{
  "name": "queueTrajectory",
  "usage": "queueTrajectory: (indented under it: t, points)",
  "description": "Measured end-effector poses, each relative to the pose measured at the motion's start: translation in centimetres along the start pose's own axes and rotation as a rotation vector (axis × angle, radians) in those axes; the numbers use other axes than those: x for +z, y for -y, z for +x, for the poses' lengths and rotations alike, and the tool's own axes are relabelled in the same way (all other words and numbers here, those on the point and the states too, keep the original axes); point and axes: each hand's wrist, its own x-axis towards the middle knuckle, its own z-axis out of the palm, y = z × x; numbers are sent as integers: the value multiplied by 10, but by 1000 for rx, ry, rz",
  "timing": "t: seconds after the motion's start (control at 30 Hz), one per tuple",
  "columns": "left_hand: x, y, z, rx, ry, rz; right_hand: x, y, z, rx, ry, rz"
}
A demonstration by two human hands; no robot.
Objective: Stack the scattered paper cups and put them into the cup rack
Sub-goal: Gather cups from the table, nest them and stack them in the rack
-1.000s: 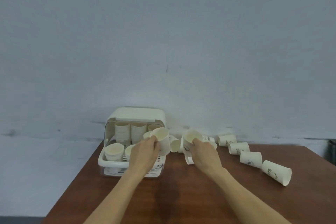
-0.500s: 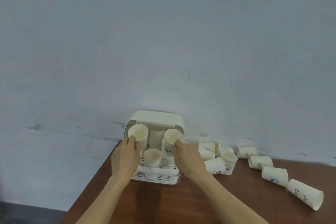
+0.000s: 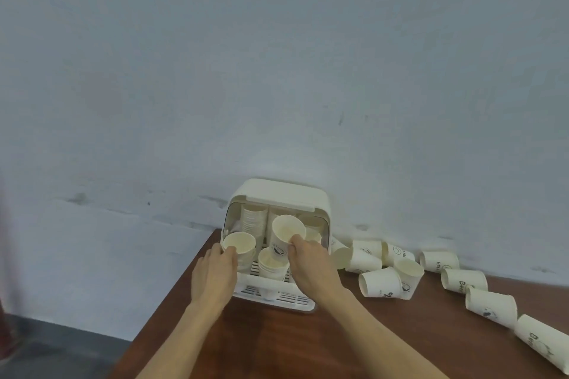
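A cream cup rack (image 3: 278, 194) with a raised lid stands at the back left of the brown table (image 3: 308, 344). My left hand (image 3: 214, 275) grips a paper cup stack (image 3: 239, 244) at the rack's front left. My right hand (image 3: 308, 264) pinches the rim of a printed paper cup (image 3: 284, 235), tilted over the rack's middle. A further cup stack (image 3: 272, 263) stands between my hands, and taller stacks (image 3: 254, 220) fill the rear of the rack.
Several loose paper cups (image 3: 380, 283) lie on their sides to the right of the rack, in a trail reaching the table's right edge (image 3: 545, 344). A grey wall rises directly behind. The table's left edge drops to the floor (image 3: 61, 351).
Both hands carried their cups from the table in front of the rack into it. The left cup has sunk to the rack's front left; the right cup sits over the middle.
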Motion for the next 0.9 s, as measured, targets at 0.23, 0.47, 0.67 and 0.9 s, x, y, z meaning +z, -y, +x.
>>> queueTrajectory:
  t: [0.23,0.47,0.67,0.9]
  points:
    - [5,3,-9,11,150,32,17,8,4,-3,21,-24]
    - [-1,5,-13,20,223,52,42,15,1,40,114,-139]
    - [-5,7,-20,6,246,7,55,20,-4,39,174,-172]
    - [-6,1,-24,13,289,6,60,18,-4,26,213,-226]
